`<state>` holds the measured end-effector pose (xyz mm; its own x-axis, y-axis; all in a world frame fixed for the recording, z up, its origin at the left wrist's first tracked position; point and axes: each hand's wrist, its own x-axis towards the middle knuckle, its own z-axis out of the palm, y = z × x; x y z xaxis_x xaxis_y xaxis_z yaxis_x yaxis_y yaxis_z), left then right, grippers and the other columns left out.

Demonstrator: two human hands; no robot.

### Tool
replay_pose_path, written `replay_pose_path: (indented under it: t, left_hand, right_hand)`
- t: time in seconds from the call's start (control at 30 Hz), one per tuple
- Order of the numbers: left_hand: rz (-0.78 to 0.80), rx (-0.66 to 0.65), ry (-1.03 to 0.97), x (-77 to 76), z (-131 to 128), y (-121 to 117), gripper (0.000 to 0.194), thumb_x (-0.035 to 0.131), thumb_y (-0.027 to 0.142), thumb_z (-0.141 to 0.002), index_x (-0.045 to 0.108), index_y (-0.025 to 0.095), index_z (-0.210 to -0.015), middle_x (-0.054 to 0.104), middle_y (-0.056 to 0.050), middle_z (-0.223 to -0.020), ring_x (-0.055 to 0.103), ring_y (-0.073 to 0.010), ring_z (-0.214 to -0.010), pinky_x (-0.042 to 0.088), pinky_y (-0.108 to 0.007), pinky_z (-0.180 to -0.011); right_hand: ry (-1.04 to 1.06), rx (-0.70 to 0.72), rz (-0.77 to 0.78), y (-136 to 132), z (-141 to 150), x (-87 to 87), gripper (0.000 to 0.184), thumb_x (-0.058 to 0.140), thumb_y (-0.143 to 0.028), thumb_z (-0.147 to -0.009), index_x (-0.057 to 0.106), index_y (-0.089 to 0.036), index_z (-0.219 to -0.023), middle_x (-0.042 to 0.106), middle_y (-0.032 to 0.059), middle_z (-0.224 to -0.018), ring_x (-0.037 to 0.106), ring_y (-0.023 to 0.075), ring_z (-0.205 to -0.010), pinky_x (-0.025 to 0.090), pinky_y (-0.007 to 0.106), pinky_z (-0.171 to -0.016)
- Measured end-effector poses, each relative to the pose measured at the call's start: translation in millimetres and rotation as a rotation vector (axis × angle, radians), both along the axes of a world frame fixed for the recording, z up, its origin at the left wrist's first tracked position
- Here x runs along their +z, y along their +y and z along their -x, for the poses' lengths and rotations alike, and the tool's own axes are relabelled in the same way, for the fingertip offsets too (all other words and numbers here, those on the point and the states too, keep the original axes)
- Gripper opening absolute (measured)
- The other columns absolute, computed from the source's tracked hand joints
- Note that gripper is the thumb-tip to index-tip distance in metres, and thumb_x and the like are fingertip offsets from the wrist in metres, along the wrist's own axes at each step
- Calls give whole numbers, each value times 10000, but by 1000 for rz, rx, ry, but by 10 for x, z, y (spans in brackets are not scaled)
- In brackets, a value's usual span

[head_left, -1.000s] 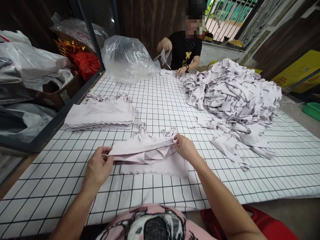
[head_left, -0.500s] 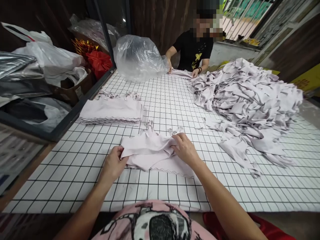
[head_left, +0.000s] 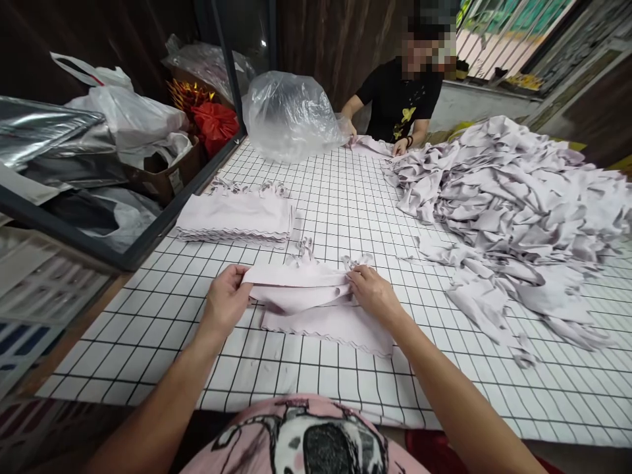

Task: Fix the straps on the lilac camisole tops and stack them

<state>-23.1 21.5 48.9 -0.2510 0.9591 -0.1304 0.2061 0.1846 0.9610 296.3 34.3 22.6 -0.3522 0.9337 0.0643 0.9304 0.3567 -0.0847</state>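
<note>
Between my two hands a pale pink strappy top [head_left: 296, 293] is stretched sideways. My left hand [head_left: 228, 299] pinches its left end between thumb and fingers. At the opposite end, my right hand [head_left: 374, 294] is closed on the fabric. Thin straps stick out along its far side. Below lies another pale pink piece [head_left: 330, 329] with a wavy hem, partly covered by the held one. A neat stack of folded tops [head_left: 234, 214] sits just beyond my left hand.
A big loose heap of pale pink garments [head_left: 523, 191] covers the right of the checked table [head_left: 276, 375]. A clear plastic bag [head_left: 293, 118] stands at the far left. Across the table, a person [head_left: 395, 105] handles similar fabric. Bags and a cardboard box [head_left: 172, 172] fill the left side.
The held top's near edge has lifted, and the fabric is pulled straighter between my hands. My left hand has moved slightly up. The whole view has shifted a little to the left.
</note>
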Motion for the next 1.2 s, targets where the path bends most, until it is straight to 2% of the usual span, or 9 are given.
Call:
replay_pose_path:
  t: [0.33, 0.43, 0.53, 0.67, 0.77, 0.87, 1.0, 1.1, 1.2]
  left_hand:
    - [-58, 12, -6, 209, -144, 237, 246, 630, 282, -705, 595, 175, -924, 646, -11, -810, 590, -133, -654, 500, -200, -481]
    - [-165, -4, -48, 419, -169, 206, 217, 615, 263, -723, 589, 166, -915, 622, 3, -770, 534, -101, -568, 442, -176, -424]
    - [-433, 9, 135, 725, -96, 147, 227, 586, 224, -773, 602, 171, -993, 630, 15, -794, 507, -78, -538, 421, -173, -455]
    - [-574, -151, 660, 999, 0, 238, 265, 548, 153, -766, 647, 171, -1012, 635, 14, -745, 578, -125, -645, 450, -219, -627]
    - [-565, -215, 688, 1058, -20, 424, 282, 516, 141, -764, 659, 160, -1007, 639, 12, -741, 592, -133, -667, 458, -226, -657]
    - [-604, -151, 453, 967, -80, 604, 299, 508, 144, -774, 649, 145, -1037, 671, 1, -874, 591, -109, -693, 471, -204, -652]
    - [-437, -175, 33, 519, -86, 754, 238, 568, 215, -746, 655, 142, -956, 681, -19, -838, 597, -116, -715, 485, -209, -653]
    - [-256, -238, -89, 194, -24, 724, 252, 653, 295, -705, 658, 151, -911, 689, -46, -832, 622, -148, -756, 502, -231, -669]
    - [-159, -439, -90, 183, 1, 608, 286, 682, 358, -720, 671, 163, -928, 702, -78, -940, 646, -190, -858, 524, -259, -721]
  right_hand:
    - [-16, -58, 64, 68, 19, 102, 280, 388, -114, -929, 653, -134, -1018, 663, 147, -974, 603, 232, -849, 484, 312, -650]
    - [340, -147, -42, 5, -88, 353, 253, 419, -179, -940, 654, -153, -1030, 684, 100, -946, 636, 192, -813, 518, 298, -691]
    - [736, -207, -262, -97, -255, 724, 251, 432, -269, -955, 643, -173, -1052, 686, 60, -909, 651, 165, -784, 549, 281, -668]
    - [719, -267, -438, -142, -423, 1102, 186, 522, -280, -907, 674, -175, -933, 669, 34, -780, 635, 153, -680, 550, 285, -628]
    - [667, -284, -518, -226, -443, 1282, 148, 547, -255, -895, 675, -184, -912, 661, 31, -763, 629, 151, -646, 540, 286, -602]
    - [689, -104, -532, -483, -352, 1429, 120, 565, -223, -902, 672, -215, -956, 649, 29, -773, 615, 147, -658, 531, 278, -598]
    - [683, 430, 43, -808, -179, 1446, 98, 621, -224, -891, 679, -214, -970, 667, 32, -803, 620, 129, -698, 522, 245, -609]
    - [633, 386, 287, -769, -108, 1315, 149, 618, -301, -904, 671, -188, -985, 676, 41, -841, 630, 130, -741, 527, 251, -658]
    - [639, 245, 177, -462, -16, 1208, 219, 589, -373, -913, 655, -188, -1010, 668, 68, -946, 630, 166, -864, 531, 299, -750]
